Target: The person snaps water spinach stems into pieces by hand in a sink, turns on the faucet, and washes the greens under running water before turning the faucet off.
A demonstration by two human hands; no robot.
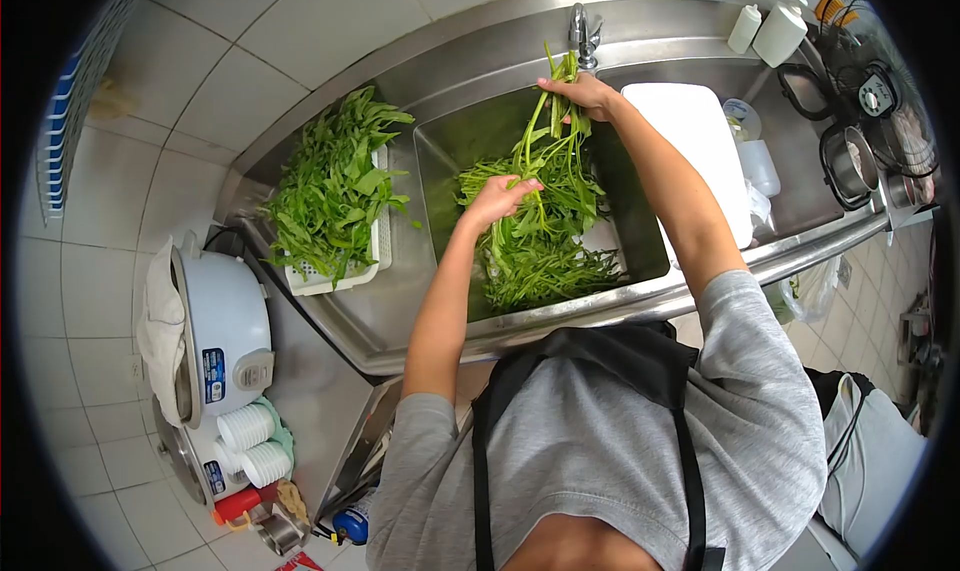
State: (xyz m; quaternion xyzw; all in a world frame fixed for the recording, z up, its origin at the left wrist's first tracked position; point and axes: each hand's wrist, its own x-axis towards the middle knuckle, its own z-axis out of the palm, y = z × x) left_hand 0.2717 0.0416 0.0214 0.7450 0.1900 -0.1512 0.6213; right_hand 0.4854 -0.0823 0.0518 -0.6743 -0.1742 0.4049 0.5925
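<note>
A bunch of long-stemmed leafy greens (545, 156) stretches between my hands over the sink basin (440, 161). My right hand (583, 96) is closed around the stems near the faucet. Lower down and to the left, my left hand (500, 199) is closed on the stems of the same bunch. More loose leafy greens (545, 276) fill the basin below my hands. On the left ledge, a white perforated basket (381, 233) carries a tall heap of similar greens (335, 186).
A white board (690, 156) covers part of the right basin. The faucet (580, 36) rises behind the sink; two white bottles (778, 36) stand at the back right. Pans (848, 161) crowd the far right. A large rice cooker (228, 326) and stacked white cups (250, 441) are at left.
</note>
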